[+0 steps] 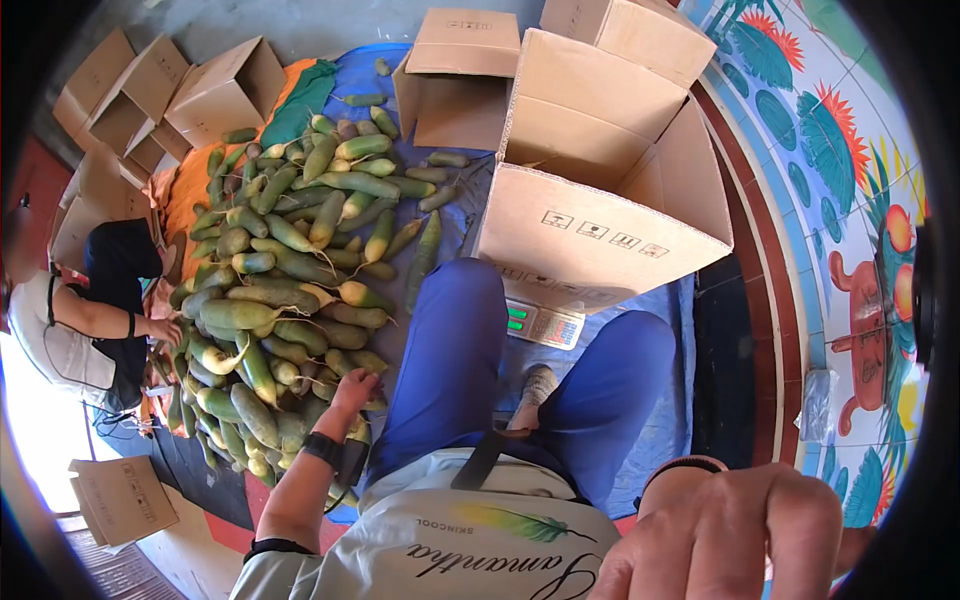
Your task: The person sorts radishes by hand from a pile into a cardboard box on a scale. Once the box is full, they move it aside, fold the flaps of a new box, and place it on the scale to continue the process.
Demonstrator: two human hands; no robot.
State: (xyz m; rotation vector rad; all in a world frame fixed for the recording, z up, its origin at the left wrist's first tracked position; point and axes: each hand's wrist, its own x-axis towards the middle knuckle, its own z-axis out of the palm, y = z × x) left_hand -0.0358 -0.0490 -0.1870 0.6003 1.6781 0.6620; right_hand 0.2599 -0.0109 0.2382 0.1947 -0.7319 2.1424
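Observation:
My left hand (356,390), with a dark band on its wrist, reaches onto the right edge of a large pile of green radishes (290,235). Its fingers are slightly bent and apart, touching the radishes beside my knee. Close to the camera at the lower right is my right hand (725,530), knuckles up and fingers curled together; its fingertips and anything inside are hidden. An open cardboard box (600,225) stands tilted on a digital scale (545,324) beyond my knees. Some yellowish radish tips show inside the box.
At the left, another person (75,320) reaches a hand into the pile. Empty cardboard boxes (228,90) stand at the upper left, and another open box (455,85) at the top. Blue sheeting (655,390) lies underfoot. A painted tile wall (850,230) curves along the right.

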